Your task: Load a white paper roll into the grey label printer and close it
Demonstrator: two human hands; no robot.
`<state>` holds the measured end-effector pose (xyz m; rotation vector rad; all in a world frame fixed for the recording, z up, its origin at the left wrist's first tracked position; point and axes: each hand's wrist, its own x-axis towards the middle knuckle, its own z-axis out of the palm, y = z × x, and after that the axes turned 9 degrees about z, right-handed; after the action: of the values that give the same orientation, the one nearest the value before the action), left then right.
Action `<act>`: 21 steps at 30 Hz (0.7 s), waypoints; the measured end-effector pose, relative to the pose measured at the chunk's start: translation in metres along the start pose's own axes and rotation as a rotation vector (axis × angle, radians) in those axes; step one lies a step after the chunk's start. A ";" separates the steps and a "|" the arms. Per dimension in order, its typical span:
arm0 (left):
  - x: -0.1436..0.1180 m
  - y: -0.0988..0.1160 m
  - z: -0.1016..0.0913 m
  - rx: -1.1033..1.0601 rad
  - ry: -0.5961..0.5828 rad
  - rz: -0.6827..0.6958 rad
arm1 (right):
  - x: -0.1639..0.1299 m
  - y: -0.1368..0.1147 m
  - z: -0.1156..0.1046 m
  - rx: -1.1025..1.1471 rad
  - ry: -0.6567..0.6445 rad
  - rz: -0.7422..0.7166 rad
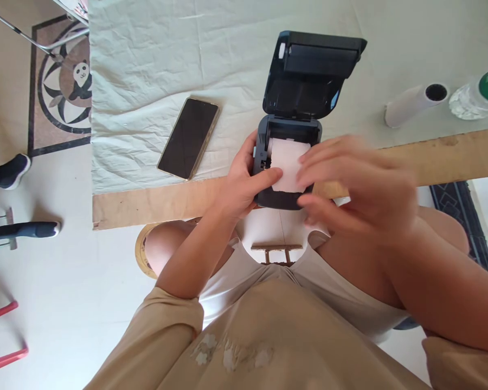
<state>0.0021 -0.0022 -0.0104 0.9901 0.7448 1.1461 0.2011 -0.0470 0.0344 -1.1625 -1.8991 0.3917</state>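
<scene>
A small black label printer (261, 132) is held at the table's front edge, its lid (293, 100) raised and tipped back. Inside the compartment lies a white paper roll (288, 162), with its loose end toward me. My left hand (244, 181) grips the printer's left side, the thumb reaching over the rim onto the paper. Blurred by motion, my right hand (361, 179) is over the printer's right side. Its fingers are stretched out by the paper's right edge and its thumb is apart near the front rim; nothing shows between them.
A smartphone (189, 138) lies on the pale cloth (146, 65) to the left. Toward the right stand a white roll with a dark core (415, 104) and a clear bottle with a green label (472, 100). Another person's dark shoes (8, 172) show at far left.
</scene>
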 end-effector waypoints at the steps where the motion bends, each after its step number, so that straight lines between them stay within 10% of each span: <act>1: 0.000 -0.001 -0.001 0.002 -0.009 0.000 | 0.002 0.003 -0.004 0.031 0.063 0.050; 4: -0.002 -0.002 -0.008 0.027 -0.063 -0.034 | 0.007 0.014 -0.011 0.028 0.164 0.193; 12: 0.000 -0.011 -0.014 0.067 -0.074 0.044 | 0.007 0.026 0.005 -0.007 -0.059 0.203; 21: 0.016 -0.031 -0.039 0.182 -0.305 0.119 | 0.009 0.062 0.000 0.029 0.179 0.125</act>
<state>-0.0156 0.0199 -0.0543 1.3430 0.5555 1.0101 0.2346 -0.0074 -0.0007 -1.2580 -1.6669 0.3691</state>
